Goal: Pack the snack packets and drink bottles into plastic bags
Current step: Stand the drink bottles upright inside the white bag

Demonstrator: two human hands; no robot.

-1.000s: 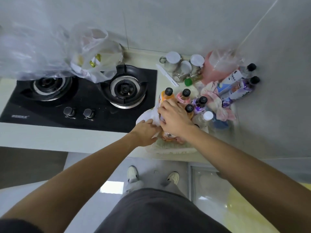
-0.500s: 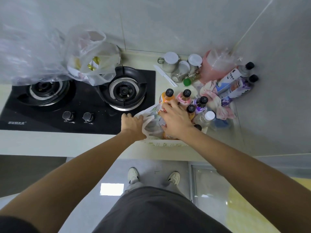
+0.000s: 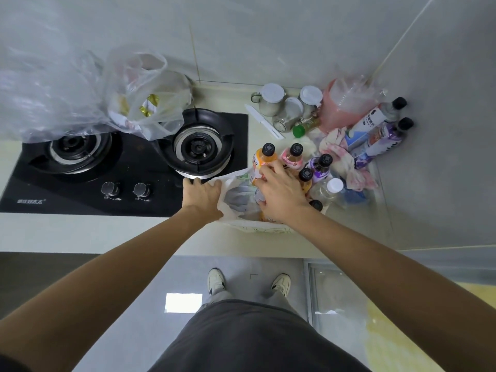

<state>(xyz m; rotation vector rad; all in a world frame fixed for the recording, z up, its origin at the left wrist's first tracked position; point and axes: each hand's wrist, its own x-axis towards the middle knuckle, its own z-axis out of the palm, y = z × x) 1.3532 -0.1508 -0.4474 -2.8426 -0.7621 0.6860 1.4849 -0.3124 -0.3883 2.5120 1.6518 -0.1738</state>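
A white plastic bag point(image 3: 236, 201) lies open on the counter beside the stove. My left hand point(image 3: 201, 196) grips its left rim and holds it stretched out. My right hand point(image 3: 279, 194) is at the bag's right side with its fingers curled round the bag's other edge, next to a packet inside. Behind the bag stand drink bottles with black caps: an orange one point(image 3: 264, 157), a pink one point(image 3: 292, 155) and a purple one point(image 3: 320, 166). A clear bottle with a white cap point(image 3: 331, 187) stands to their right. What lies deep in the bag is hidden.
A black two-burner gas stove point(image 3: 128, 162) fills the left counter. Filled plastic bags point(image 3: 142, 100) sit on and behind it. Jars point(image 3: 271, 99), a white knife point(image 3: 264, 120), a pink bag point(image 3: 341, 106), two lying bottles point(image 3: 381, 132) and cloths crowd the back right corner by the wall.
My left hand has moved left, away from my right hand, pulling the bag's mouth open. My right hand stays at the bag's right edge by the bottles.
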